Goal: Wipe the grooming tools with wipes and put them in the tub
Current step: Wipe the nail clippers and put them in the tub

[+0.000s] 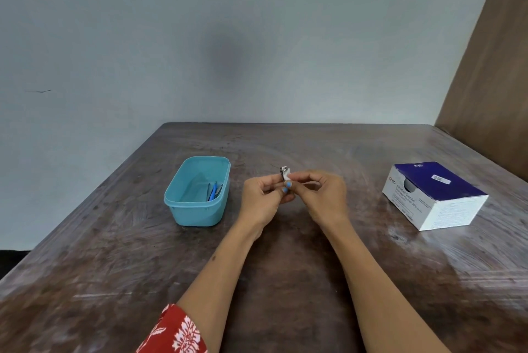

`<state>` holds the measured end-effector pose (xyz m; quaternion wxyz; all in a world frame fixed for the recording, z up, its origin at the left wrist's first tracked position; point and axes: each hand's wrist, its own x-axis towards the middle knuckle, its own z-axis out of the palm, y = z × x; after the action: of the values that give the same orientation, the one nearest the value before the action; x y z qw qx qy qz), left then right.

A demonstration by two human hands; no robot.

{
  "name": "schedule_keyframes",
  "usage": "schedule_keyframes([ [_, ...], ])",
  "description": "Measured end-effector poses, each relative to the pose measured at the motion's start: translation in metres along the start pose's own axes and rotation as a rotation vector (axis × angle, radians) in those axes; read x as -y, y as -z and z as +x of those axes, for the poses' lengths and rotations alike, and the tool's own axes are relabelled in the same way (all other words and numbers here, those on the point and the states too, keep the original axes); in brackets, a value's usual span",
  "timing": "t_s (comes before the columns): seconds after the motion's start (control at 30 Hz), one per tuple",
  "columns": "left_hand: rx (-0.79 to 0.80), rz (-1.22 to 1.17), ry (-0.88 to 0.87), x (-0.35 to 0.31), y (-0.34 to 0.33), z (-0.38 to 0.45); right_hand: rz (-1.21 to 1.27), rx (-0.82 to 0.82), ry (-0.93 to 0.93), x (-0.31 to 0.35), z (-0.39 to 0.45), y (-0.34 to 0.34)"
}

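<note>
A teal plastic tub (197,191) is sitting at the left of the wooden table (285,267), holding blue-handled tools (213,191). Beside it, the left hand (261,199) is pinching a metal nail clipper (284,174) above the table, while the right hand (323,195) is pinching a white wipe (288,176) against it. At the right, an alcohol swab box (435,195) is resting.

Table (285,281) bearing tub (197,209), box (434,195)

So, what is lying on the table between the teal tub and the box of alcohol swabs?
Nothing lies there: in the head view, only the left hand and right hand, held above the table, come between the tub and box, holding a small metal tool and wipe.
</note>
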<state>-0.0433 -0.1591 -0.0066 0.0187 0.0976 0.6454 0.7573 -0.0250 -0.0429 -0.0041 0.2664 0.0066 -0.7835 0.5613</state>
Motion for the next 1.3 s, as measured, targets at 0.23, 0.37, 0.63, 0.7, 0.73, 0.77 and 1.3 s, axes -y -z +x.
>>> schedule_keyframes([
  [0.23, -0.083, -0.089, 0.066, -0.003, 0.0, 0.0, -0.283, -0.01, 0.229, -0.002, -0.005, 0.001],
  [0.37, -0.062, -0.138, 0.087, -0.005, 0.001, -0.001, -0.308, -0.046, 0.291, -0.003, -0.004, 0.0],
  [0.63, -0.103, -0.058, 0.092, -0.006, 0.0, -0.004, -0.419, 0.015, 0.245, -0.003, -0.008, -0.001],
  [0.7, -0.109, -0.023, 0.07, -0.006, 0.0, -0.005, -0.427, 0.03, 0.23, -0.002, -0.011, -0.002],
  [0.73, -0.117, 0.0, 0.042, -0.007, -0.001, -0.004, -0.42, 0.03, 0.219, -0.002, -0.012, -0.002],
  [0.77, -0.128, 0.028, 0.004, -0.008, -0.001, -0.004, -0.404, 0.022, 0.209, -0.002, -0.014, -0.003],
  [1.3, -0.413, 1.127, -0.037, -0.09, 0.084, -0.003, -0.292, -0.146, 0.12, -0.011, -0.012, -0.002],
])
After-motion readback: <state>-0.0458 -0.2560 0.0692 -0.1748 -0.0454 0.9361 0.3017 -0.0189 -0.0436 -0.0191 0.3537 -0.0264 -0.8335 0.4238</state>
